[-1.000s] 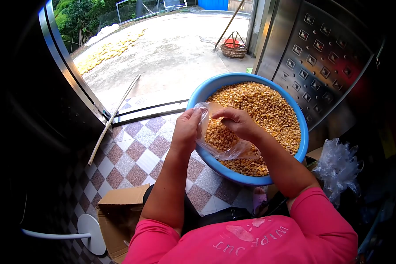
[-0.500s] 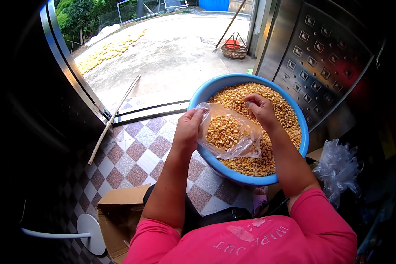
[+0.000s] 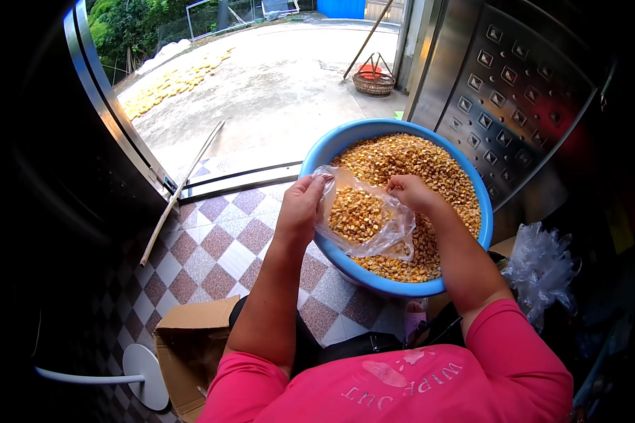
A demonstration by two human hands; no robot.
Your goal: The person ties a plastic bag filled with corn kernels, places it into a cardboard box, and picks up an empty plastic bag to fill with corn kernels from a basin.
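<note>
A clear plastic bag point(image 3: 381, 243) with corn kernels point(image 3: 356, 215) inside rests in the blue basin point(image 3: 482, 211), on top of more loose kernels point(image 3: 416, 151). My left hand point(image 3: 302, 204) is closed on the bag's left edge, over the basin's near-left rim. At the bag's upper right edge, my right hand point(image 3: 410, 192) is closed in a pinch on the thin plastic, just above the loose corn. The bag's mouth lies spread between the two hands, and the kernels in it show through.
A cardboard box point(image 3: 190, 338) stands by my left leg, near a white round base point(image 3: 146, 377). Crumpled plastic bags point(image 3: 540, 271) lie at the right. A pole point(image 3: 180, 190) crosses the doorway sill. Outside are a wicker basket point(image 3: 374, 84) and yellow corn point(image 3: 176, 84) spread on the ground.
My right hand has come down and left from above the loose corn to the bag's right edge and grips it. The left hand keeps its hold.
</note>
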